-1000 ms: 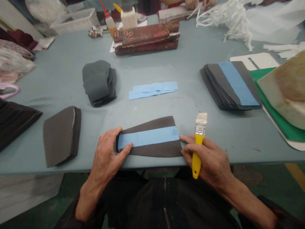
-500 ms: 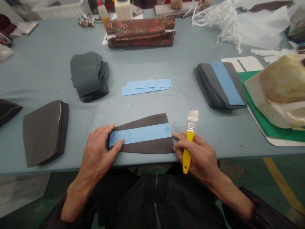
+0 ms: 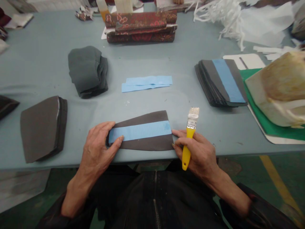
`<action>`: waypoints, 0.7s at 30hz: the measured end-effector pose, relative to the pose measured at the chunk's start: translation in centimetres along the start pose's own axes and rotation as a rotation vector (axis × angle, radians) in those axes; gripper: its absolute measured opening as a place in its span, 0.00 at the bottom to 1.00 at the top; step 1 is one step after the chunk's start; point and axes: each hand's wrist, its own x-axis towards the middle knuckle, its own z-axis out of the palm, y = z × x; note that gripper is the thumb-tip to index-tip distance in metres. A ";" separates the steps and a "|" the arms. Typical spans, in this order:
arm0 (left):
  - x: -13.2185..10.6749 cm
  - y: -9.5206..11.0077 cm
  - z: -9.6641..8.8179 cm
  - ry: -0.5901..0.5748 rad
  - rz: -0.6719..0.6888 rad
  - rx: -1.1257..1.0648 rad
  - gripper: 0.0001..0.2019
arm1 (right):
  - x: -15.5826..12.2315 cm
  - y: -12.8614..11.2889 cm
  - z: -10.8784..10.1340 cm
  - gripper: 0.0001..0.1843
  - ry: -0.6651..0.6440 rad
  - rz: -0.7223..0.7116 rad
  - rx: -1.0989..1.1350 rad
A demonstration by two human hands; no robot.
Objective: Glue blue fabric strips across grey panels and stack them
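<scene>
A dark grey tapered panel (image 3: 147, 144) lies near the table's front edge, with a light blue ribbed strip (image 3: 143, 129) along its middle. My left hand (image 3: 98, 143) grips the panel's narrow left end, thumb on top of the strip and fingers at the far side of that end. In my right hand (image 3: 197, 149) is a paintbrush (image 3: 189, 136) with a yellow handle, its whitish bristles pointing away from me. The right fingertips also touch the panel's wide right edge. Two or so loose blue strips (image 3: 146, 83) lie beyond the panel.
On the left are a stack of dark panels (image 3: 39, 128) and a folded grey cloth pile (image 3: 84, 71). A stack of strip-topped panels (image 3: 220, 82) sits at right, beside a stained plastic container (image 3: 276, 89) on a green sheet. Patterned rolls (image 3: 141, 27) lie at the back.
The whole view has shifted slightly, so the table things sit a little higher. Both hands keep the same hold on the panel and the brush.
</scene>
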 end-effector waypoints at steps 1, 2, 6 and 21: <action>0.0 0.0 0.0 -0.004 0.002 0.003 0.24 | 0.0 0.0 0.0 0.09 -0.001 0.000 0.001; 0.0 0.0 -0.1 -0.008 0.004 0.006 0.24 | 0.0 0.0 0.0 0.09 -0.002 0.001 -0.001; 0.0 0.1 -0.1 -0.011 0.001 0.009 0.24 | 0.0 0.0 0.0 0.09 -0.005 0.006 -0.007; 0.0 0.2 0.3 0.021 0.037 0.029 0.26 | -0.1 0.1 0.2 0.08 0.018 -0.005 -0.014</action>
